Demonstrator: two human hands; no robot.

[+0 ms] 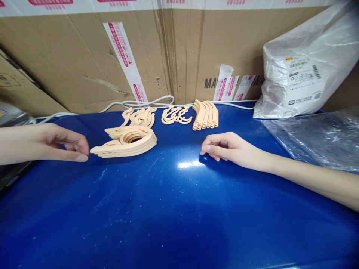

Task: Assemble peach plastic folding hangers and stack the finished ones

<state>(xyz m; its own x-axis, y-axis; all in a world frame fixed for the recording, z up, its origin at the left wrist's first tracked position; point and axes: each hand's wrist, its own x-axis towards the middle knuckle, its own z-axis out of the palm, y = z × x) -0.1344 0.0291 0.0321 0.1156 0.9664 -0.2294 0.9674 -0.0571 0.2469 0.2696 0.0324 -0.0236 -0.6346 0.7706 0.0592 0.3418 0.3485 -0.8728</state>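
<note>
Left hand (pixel 67 144): thumb and fingers a narrow gap apart, just beside the stack's left tip; contact cannot be told
Right hand (pixel 231 148): loosely curled, narrow, over the table (pixel 168 209); whether thumb and fingertips meet cannot be told
Stack: one, of cream frames (pixel 134 150) with round openings, about four layers, left of centre on the blue table
Curved pieces (pixel 143 118): several, overlapping behind the stack, too tangled to count
Hooks (pixel 176 116): at least three, overlapping, between curved pieces and tubes
Tubes (pixel 206 115): about five, bent, side by side
Bag (pixel 276 74): one, whitish, right rear; its white label (pixel 304 80) has barcodes and seemingly "Y789"
Cardboard (pixel 185 56): black "MA" and "INA", tape partly covering the letters between
Tape (pixel 125 56): one long diagonal strip, pink print too small to read
Cable (pixel 234 105): white, along the rear edge
</note>
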